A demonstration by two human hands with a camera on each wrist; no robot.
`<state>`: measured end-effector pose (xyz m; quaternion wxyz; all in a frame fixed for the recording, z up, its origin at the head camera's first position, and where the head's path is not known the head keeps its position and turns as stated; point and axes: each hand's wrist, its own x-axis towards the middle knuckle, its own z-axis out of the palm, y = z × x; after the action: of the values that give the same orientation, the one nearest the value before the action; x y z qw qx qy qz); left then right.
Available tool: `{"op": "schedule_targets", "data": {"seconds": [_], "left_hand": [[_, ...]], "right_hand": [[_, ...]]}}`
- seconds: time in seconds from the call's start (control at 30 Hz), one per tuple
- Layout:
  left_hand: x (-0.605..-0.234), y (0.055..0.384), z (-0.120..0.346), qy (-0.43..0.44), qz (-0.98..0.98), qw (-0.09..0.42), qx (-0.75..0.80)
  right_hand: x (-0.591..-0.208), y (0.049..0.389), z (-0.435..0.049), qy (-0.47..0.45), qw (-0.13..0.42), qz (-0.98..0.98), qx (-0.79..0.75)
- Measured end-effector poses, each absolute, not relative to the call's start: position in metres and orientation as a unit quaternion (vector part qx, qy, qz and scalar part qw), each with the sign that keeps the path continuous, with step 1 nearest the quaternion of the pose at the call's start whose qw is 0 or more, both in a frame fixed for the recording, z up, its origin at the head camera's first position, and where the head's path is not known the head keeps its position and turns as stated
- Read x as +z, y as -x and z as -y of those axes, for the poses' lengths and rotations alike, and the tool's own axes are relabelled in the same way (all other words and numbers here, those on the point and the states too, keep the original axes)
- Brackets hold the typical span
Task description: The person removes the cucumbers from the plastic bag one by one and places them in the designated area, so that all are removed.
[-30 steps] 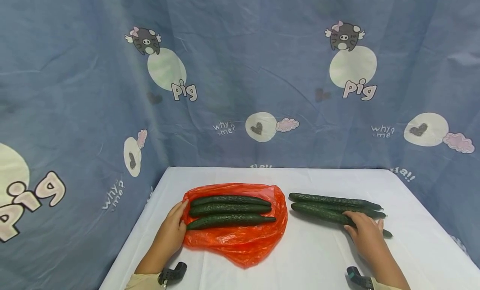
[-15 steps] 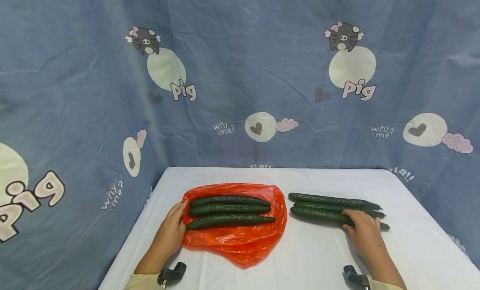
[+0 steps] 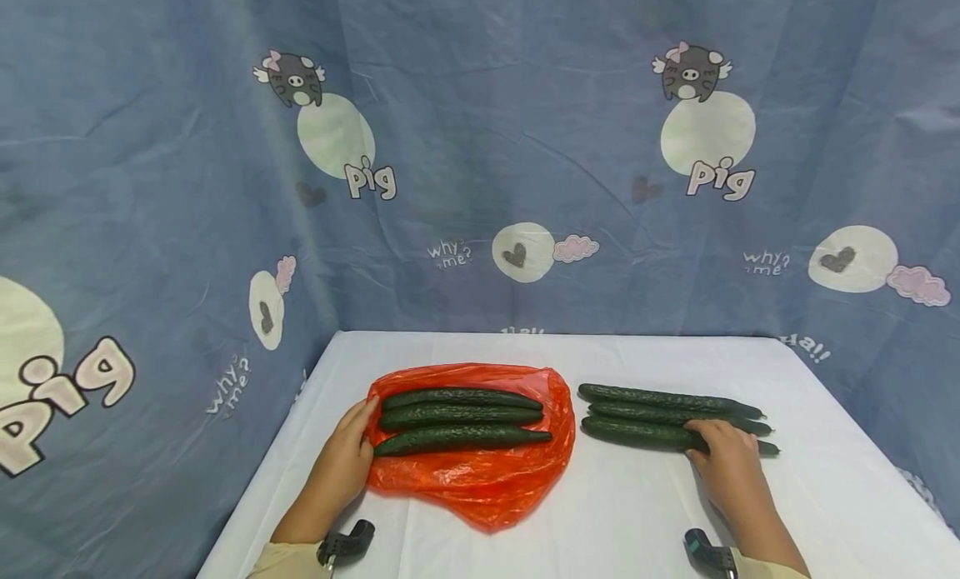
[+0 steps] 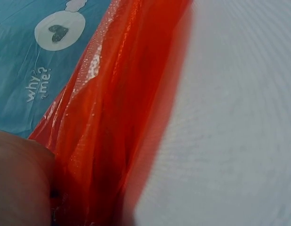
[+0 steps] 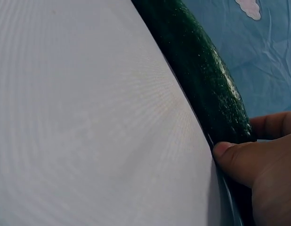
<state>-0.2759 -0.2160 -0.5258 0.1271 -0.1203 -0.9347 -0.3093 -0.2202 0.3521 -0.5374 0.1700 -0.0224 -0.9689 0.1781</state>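
A red plastic bag (image 3: 480,500) lies spread on the white table, with 3 dark green cucumbers (image 3: 465,438) side by side within its outline. The left hand (image 3: 341,458) holds the bag's left edge; in the left wrist view part of that hand (image 4: 20,181) is against the red plastic (image 4: 96,136), its fingertips hidden. To the right lie 3 more cucumbers (image 3: 671,397), roughly parallel. The right hand (image 3: 731,466) grips the nearest cucumber (image 3: 637,432) toward its right end. In the right wrist view the thumb (image 5: 232,155) presses the near side of that cucumber (image 5: 206,75), fingers beyond it.
The white-covered table (image 3: 615,512) reaches back to a blue printed curtain (image 3: 480,146), which also hangs at both sides. A strip of white cloth separates the bag from the right cucumbers. Black wrist devices (image 3: 347,541) sit at both sleeves.
The right hand has turned the nearest cucumber, its right end shifting away from the person, so it lies closer alongside the other two. The left hand and the bag have stayed put.
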Motion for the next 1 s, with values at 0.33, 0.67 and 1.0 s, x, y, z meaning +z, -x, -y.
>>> {"op": "schedule_targets", "data": {"seconds": [0.33, 0.67, 1.0], "left_hand": [[-0.526, 0.275, 0.215, 0.112, 0.936, 0.120, -0.310], [-0.525, 0.274, 0.216, 0.111, 0.936, 0.123, -0.309], [-0.527, 0.275, 0.217, 0.115, 0.935, 0.134, -0.309]], "right_hand": [[-0.530, 0.219, -0.345, 0.032, 0.129, 0.971, 0.197], [-0.510, 0.230, -0.300, -0.031, 0.132, 0.968, 0.209], [-0.502, 0.245, -0.260, -0.096, 0.156, 0.962, 0.203]]}}
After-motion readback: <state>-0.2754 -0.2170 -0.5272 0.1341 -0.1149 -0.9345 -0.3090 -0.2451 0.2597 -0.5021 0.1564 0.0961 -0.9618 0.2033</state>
